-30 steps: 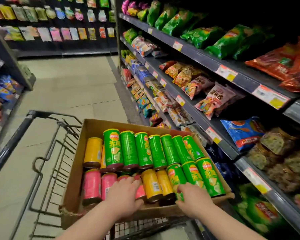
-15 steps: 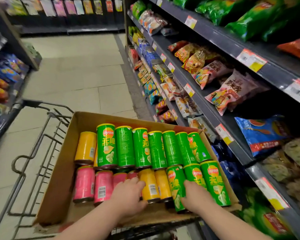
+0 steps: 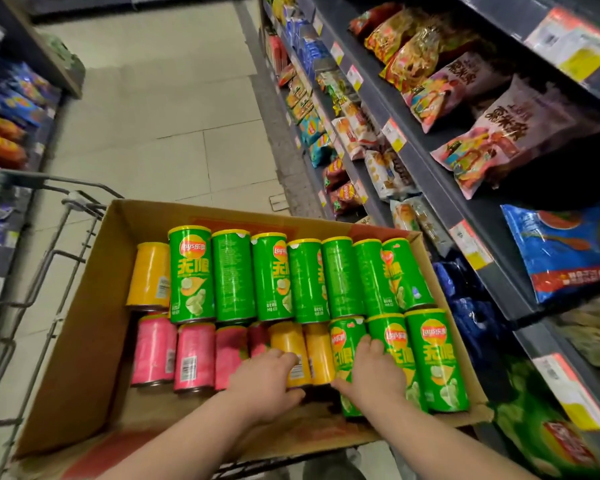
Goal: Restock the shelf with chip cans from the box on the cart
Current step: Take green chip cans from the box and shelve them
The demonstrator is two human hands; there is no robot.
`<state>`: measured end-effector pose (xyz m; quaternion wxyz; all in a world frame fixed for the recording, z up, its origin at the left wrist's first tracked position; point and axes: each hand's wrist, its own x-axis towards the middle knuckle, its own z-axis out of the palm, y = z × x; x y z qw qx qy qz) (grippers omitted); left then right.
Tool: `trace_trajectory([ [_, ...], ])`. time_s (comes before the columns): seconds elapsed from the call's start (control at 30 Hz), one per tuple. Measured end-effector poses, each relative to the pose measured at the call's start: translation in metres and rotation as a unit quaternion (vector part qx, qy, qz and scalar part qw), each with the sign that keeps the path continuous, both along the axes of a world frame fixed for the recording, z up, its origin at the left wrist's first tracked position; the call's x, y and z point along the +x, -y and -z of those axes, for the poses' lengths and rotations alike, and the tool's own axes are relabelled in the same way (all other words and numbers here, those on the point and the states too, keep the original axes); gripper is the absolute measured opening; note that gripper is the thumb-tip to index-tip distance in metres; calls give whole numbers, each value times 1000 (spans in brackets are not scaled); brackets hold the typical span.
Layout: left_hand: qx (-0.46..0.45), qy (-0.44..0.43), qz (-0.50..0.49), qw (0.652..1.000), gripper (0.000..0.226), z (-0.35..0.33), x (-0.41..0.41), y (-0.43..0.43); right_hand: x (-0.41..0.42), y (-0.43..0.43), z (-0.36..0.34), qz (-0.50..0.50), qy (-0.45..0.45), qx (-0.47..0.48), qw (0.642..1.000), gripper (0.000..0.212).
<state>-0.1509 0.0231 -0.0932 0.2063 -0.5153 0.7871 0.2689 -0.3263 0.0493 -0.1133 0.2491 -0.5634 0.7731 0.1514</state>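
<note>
The box (image 3: 84,341) lies on the cart (image 3: 49,271), beside the shelf (image 3: 465,209) at your right. In it the chip cans lie on their sides in two rows. The green cans (image 3: 234,275) fill most of the far row and the near right corner. They carry the red and yellow "Lay's 乐事" logo and big yellow characters "无限". The small print below is too fine to read. The pink cans (image 3: 153,348) lie at the near left, and one of them shows a white barcode label.

Your left hand (image 3: 267,386) grasps a yellow can (image 3: 290,344) in the middle of the near row, fingers over it and thumb under its end. Your right hand (image 3: 374,372) holds the green can (image 3: 347,341) next to it, with the thumb at the can's left side.

Compared with one second ago, both hands have gone from the near edge of the box further onto the cans. The rows lie as before, and no can has left the box.
</note>
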Motion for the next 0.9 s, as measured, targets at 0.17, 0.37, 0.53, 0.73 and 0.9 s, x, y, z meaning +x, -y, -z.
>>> trace_trajectory([
  [0.17,22,-8,-20,1000,58,9,-6,0,-1,-2,3,10,12,-22,1000,98],
  [0.37,54,-34,-49,997,54,16,-15,-1,1,-4,4,42,33,-24,998,96],
  [0.53,80,-54,-62,993,53,21,-19,-5,7,-7,6,21,-4,-4,1000,113],
  [0.73,85,-70,-83,991,51,19,-16,-7,9,-9,9,48,6,-23,999,106],
  [0.9,90,-91,-118,985,48,18,-13,-8,14,-12,7,90,77,-38,992,107],
])
